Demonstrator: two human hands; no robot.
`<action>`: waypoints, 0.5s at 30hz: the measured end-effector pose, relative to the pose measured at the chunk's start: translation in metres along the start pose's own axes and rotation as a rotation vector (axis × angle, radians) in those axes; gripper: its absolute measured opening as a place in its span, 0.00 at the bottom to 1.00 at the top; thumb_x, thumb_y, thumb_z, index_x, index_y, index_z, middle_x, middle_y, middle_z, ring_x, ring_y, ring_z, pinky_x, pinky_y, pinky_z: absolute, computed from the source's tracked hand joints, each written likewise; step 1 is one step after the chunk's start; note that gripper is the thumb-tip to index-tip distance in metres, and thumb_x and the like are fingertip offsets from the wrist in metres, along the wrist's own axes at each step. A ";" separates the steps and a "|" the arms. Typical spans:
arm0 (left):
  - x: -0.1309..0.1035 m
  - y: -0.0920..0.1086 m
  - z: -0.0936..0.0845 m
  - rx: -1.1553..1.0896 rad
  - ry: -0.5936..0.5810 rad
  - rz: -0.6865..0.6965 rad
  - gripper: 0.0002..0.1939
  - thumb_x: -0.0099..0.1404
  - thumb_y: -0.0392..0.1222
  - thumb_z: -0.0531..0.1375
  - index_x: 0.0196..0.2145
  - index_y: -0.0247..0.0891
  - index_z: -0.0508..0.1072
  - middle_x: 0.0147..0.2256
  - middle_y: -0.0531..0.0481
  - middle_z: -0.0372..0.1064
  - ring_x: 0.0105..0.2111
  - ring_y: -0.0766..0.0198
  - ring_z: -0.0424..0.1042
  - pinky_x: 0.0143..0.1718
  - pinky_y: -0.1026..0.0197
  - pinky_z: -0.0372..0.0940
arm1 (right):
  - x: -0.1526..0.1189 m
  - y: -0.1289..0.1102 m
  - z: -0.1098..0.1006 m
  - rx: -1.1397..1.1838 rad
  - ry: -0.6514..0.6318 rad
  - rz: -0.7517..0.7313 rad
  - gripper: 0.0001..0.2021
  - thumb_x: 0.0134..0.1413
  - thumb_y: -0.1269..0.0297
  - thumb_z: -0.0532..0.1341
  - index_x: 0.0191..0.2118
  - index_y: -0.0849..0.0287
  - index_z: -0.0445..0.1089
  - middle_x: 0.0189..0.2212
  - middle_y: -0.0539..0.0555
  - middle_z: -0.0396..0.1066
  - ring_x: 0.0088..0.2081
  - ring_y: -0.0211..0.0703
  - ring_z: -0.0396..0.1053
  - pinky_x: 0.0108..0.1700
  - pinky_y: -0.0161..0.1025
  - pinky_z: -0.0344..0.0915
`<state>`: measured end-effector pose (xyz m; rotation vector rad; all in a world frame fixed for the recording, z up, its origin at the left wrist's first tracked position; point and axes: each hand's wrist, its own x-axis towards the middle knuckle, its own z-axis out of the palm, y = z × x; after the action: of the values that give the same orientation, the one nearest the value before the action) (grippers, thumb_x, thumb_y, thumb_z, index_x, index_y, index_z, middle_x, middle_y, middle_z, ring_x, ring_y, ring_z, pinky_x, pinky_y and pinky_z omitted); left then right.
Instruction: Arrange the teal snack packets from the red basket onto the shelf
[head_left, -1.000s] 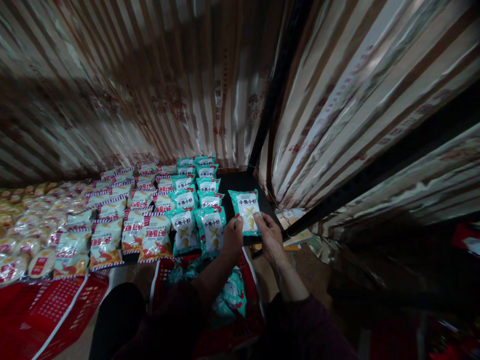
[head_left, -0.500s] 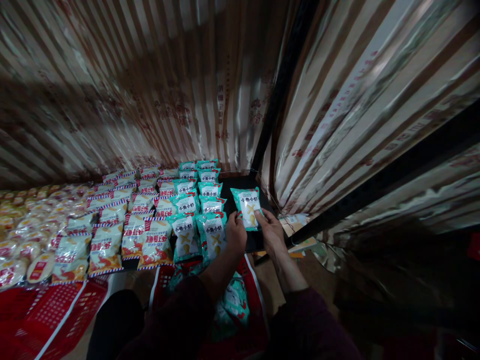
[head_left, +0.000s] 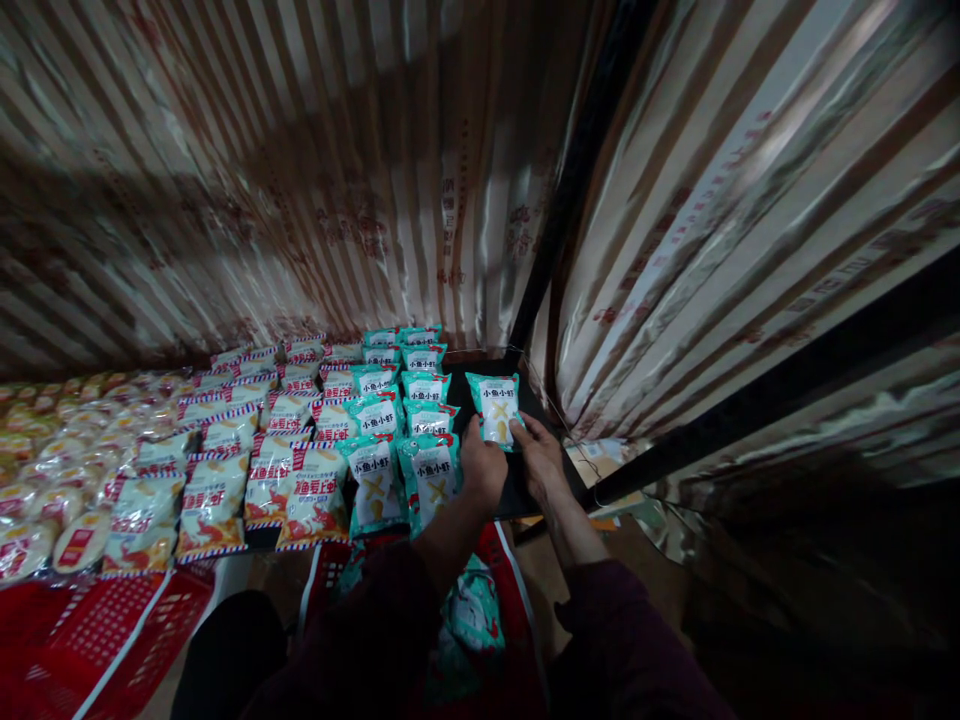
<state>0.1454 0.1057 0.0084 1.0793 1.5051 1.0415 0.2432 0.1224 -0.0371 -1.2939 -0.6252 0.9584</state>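
A teal and white snack bag (head_left: 496,405) is held upright between my two hands, over the right end of the black shelf (head_left: 540,400). My left hand (head_left: 482,466) closes on its lower left edge, and my right hand (head_left: 538,455) pinches the lower right edge. Just left of it, matching teal bags (head_left: 433,477) stand in two rows running back toward the wall covering. Farther left are rows of orange and white snack bags (head_left: 316,490) with striped edges. Below my forearms, a red basket (head_left: 510,570) holds more teal bags, partly hidden by my sleeves.
Round packaged cakes (head_left: 81,540) fill the shelf's left part. Another red basket (head_left: 112,640) stands at the lower left. A dark upright post (head_left: 559,230) and a slanting dark bar (head_left: 720,400) frame the right side. Striped sheeting (head_left: 360,180) hangs behind.
Both hands have carried the bag slightly farther back over the shelf. The view has shifted a little, and my hold on the bag stays the same.
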 end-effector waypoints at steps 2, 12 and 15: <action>0.003 0.004 0.001 0.015 0.010 0.000 0.31 0.55 0.26 0.52 0.57 0.35 0.63 0.56 0.41 0.64 0.57 0.55 0.62 0.59 0.57 0.55 | 0.006 0.003 -0.001 -0.014 -0.016 -0.013 0.23 0.35 0.57 0.67 0.42 0.59 0.73 0.33 0.52 0.77 0.33 0.43 0.73 0.38 0.42 0.70; 0.026 0.000 0.011 -0.079 -0.006 0.007 0.31 0.55 0.31 0.56 0.58 0.37 0.61 0.52 0.43 0.68 0.53 0.56 0.66 0.53 0.59 0.61 | 0.032 0.005 0.007 -0.061 -0.009 -0.021 0.23 0.32 0.62 0.63 0.41 0.60 0.72 0.28 0.50 0.75 0.31 0.42 0.70 0.36 0.40 0.68; 0.034 0.002 0.014 -0.070 0.003 0.022 0.31 0.55 0.32 0.58 0.58 0.36 0.61 0.52 0.41 0.68 0.52 0.55 0.68 0.52 0.58 0.61 | 0.034 0.006 0.011 -0.074 -0.020 -0.040 0.22 0.33 0.61 0.63 0.40 0.61 0.73 0.27 0.51 0.75 0.30 0.42 0.71 0.37 0.41 0.68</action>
<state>0.1547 0.1403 0.0005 1.0472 1.4517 1.1037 0.2491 0.1577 -0.0451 -1.3333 -0.7050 0.9232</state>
